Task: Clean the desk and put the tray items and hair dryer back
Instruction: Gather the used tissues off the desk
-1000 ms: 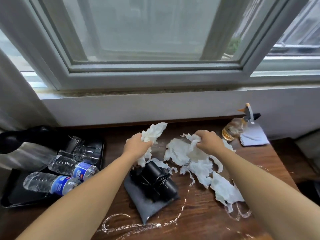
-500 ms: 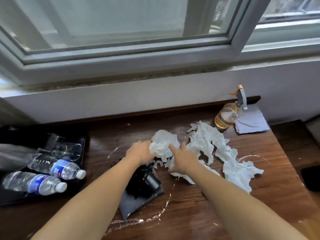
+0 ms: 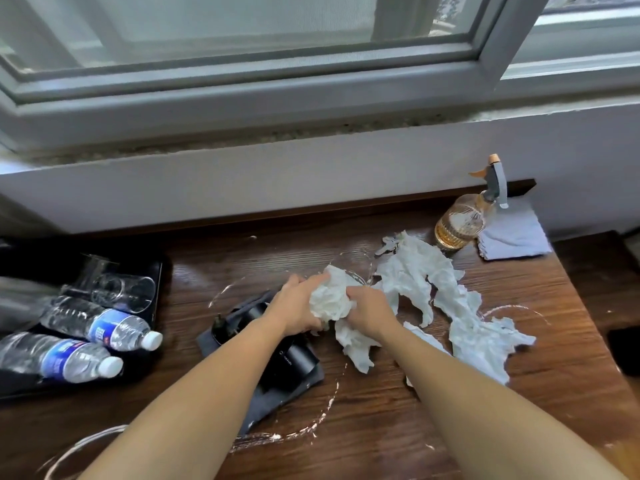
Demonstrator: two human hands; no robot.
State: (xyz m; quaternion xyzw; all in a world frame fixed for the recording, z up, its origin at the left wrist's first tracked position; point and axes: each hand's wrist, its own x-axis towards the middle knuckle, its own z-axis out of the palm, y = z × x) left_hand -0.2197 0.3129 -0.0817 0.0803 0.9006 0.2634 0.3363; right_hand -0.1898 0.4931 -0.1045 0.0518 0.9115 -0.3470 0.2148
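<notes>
Wet wooden tabletop (image 3: 398, 420) under the window (image 3: 242, 29), torn tissue (image 3: 433, 282) strewn right of centre. Now the left hand (image 3: 294, 306) and right hand (image 3: 370, 310) both close their grip on a damp-looking wad (image 3: 329, 299) at the middle. It's light, soft and likely to tear, so scoop from underneath.
</notes>
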